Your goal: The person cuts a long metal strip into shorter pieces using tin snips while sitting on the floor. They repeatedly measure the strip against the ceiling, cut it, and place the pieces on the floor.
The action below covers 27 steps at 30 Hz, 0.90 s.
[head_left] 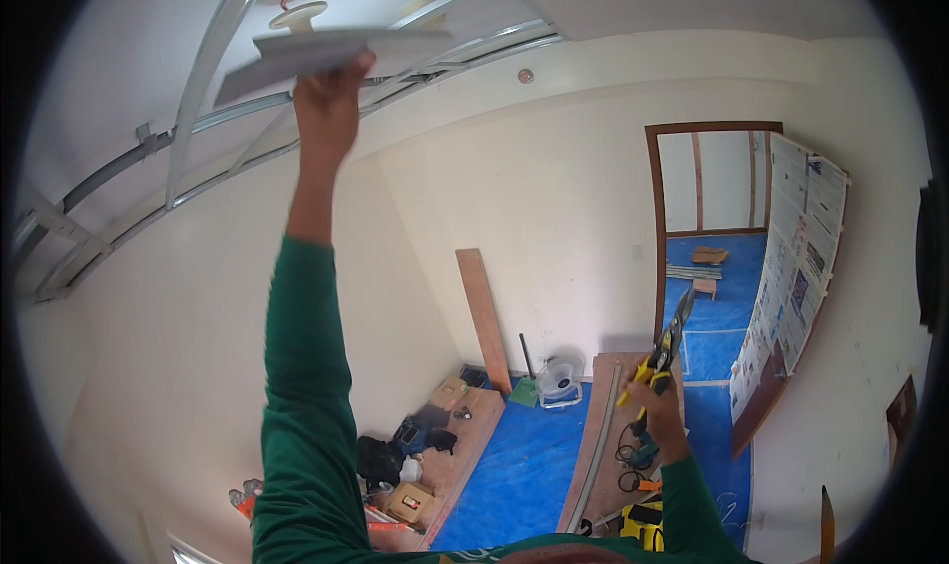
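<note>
Left hand (329, 99) is raised overhead, arm in a green sleeve (301, 386) stretched straight up, fingers closed on the edge of a flat grey panel piece (326, 55). The panel sits up at ceiling level, roughly level, just under the metal ceiling framing (203, 80) and touching or nearly touching it; can't tell which. A round white ceiling fitting (298, 14) is right above the panel.

Right hand (654, 398) is low at the right, fist wrapped around the yellow handles of tin snips (664, 351), blades pointing up toward the doorway (714, 218). Snips are well apart from the panel.

Below: blue tarp (519, 465) covers the floor. A wooden plank (484, 317) leans on the far wall. A white fan (561, 378) stands on the tarp near the plank's foot. A long board (605, 435) lies on the floor with a metal channel strip (598, 445) on it. Cardboard boxes (413, 503) and dark bags (381, 457) are clustered on the lower left of the floor. A door leaf covered in papers (796, 277) stands open to the right of the doorway. More tarp and small wood pieces are in the room beyond it.
</note>
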### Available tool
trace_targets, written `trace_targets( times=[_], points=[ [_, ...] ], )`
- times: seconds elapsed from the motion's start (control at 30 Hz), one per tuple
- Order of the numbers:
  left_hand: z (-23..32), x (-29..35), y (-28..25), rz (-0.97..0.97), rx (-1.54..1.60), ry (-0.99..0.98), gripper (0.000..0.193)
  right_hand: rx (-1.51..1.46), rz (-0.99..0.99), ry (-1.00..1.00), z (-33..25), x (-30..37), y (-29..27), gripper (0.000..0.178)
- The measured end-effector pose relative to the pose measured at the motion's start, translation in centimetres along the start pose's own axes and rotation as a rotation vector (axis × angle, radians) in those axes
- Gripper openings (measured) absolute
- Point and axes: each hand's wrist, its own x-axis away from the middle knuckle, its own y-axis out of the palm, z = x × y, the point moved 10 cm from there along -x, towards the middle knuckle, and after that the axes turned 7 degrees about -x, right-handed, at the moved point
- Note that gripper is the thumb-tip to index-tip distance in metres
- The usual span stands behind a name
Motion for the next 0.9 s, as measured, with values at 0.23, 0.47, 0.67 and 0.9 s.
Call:
trace_targets(
  times=[0.23,0.47,0.67,0.9],
  points=[
    [-1.2,-13.6,7.1,-0.108,0.011,0.229,0.047,0.239,0.242,0.093,0.2,8.1,-8.2,0.047],
    [1.4,-16.0,7.9,-0.101,-0.108,0.15,0.055,0.247,0.456,0.159,-1.2,13.7,-14.0,0.043],
    [-0.7,-14.3,8.5,-0.091,0.077,0.098,0.06,0.182,0.551,0.097,-2.6,14.8,-15.8,0.046],
    [0.2,-16.0,9.3,-0.07,0.074,0.239,0.051,0.219,0.513,0.089,-3.1,13.2,-16.4,0.047]
  ],
)
